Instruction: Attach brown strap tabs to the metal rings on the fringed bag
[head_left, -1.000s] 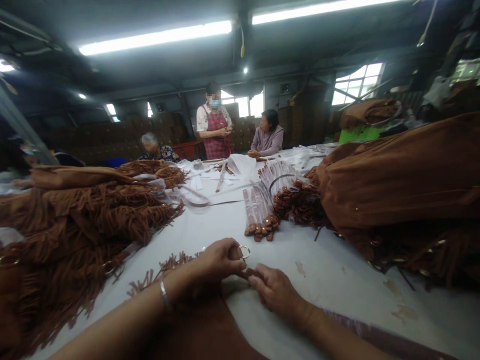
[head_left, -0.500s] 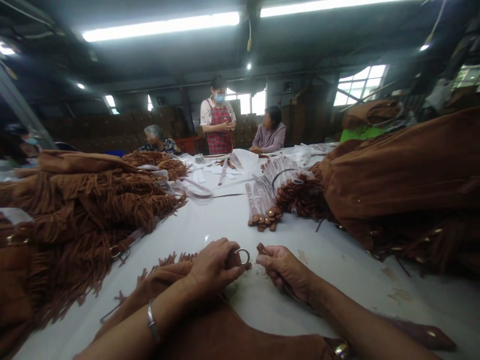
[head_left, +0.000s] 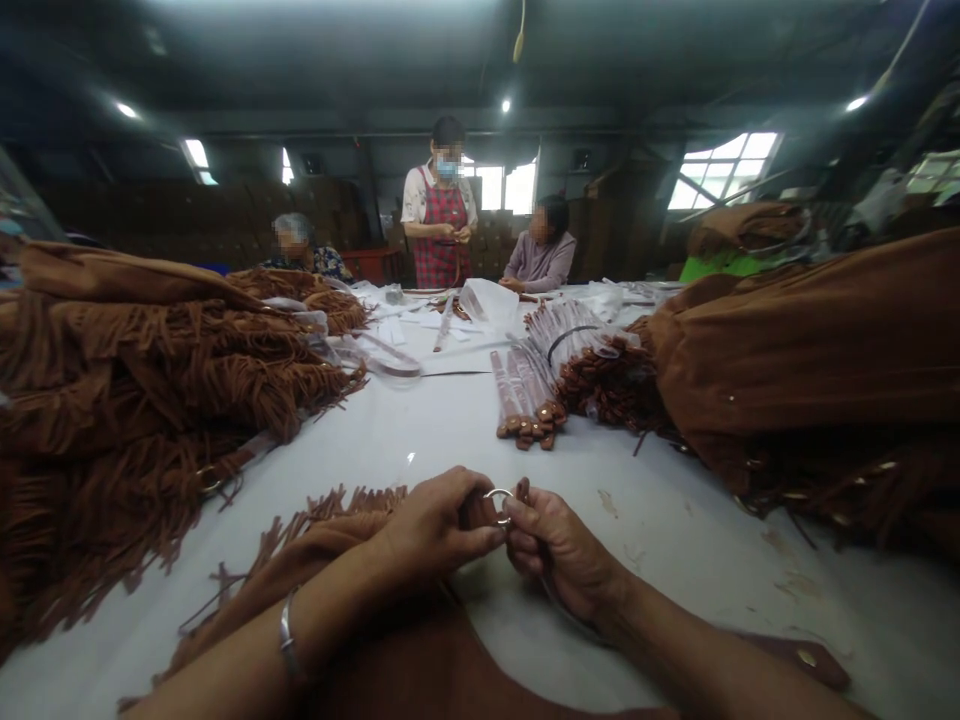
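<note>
My left hand is closed on the tab of a brown suede fringed bag, from which a metal ring sticks out to the right. Pinched in my right hand is a brown strap, its tip pointing up right beside the ring. Whether the tip touches the ring I cannot tell. The strap trails below my right hand, and a brown end with a gold stud lies on the table past my forearm. The bag lies in front of me, partly hidden under my left arm.
Brown fringed bags are piled on the left, with more brown suede bags on the right. Plastic-wrapped straps lie mid-table beside a bound bundle. Across the white table, one person stands and two others sit.
My right hand has moved left, bringing the strap tip up to the ring. The ring has turned and shifted slightly right with my left hand. The view has tilted down a little.
</note>
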